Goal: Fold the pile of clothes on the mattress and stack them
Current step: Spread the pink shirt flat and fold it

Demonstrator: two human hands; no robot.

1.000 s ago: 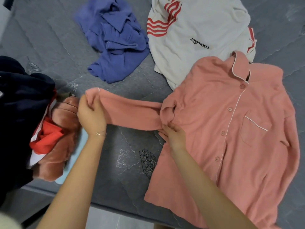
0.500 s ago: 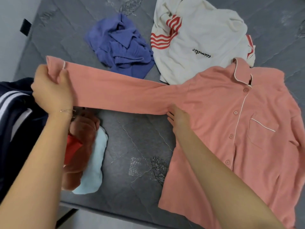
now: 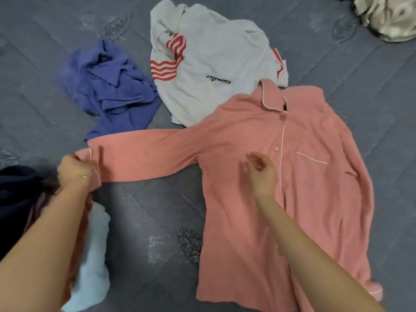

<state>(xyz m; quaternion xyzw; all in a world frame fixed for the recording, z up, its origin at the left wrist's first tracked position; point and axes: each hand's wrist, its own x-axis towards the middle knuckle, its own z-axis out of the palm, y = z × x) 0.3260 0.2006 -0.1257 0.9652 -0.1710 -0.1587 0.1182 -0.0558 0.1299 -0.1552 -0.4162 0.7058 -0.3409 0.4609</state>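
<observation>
Head view is showing my left hand [image 3: 74, 171] clenching its fingers [image 3: 77, 159] on the cuff [image 3: 90, 154] of the pink shirt [image 3: 247, 221] spread flat on the mattress [image 3: 146, 210] at right, while my right hand [image 3: 262, 171] is hovering slack-fingered above its chest, so I am risking dragging the unpinned body askew.

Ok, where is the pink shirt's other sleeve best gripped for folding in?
Pinch its white-piped cuff from the outer right side: the sleeve lies flat down the pink shirt's edge, so the cuff is its free end.
</observation>
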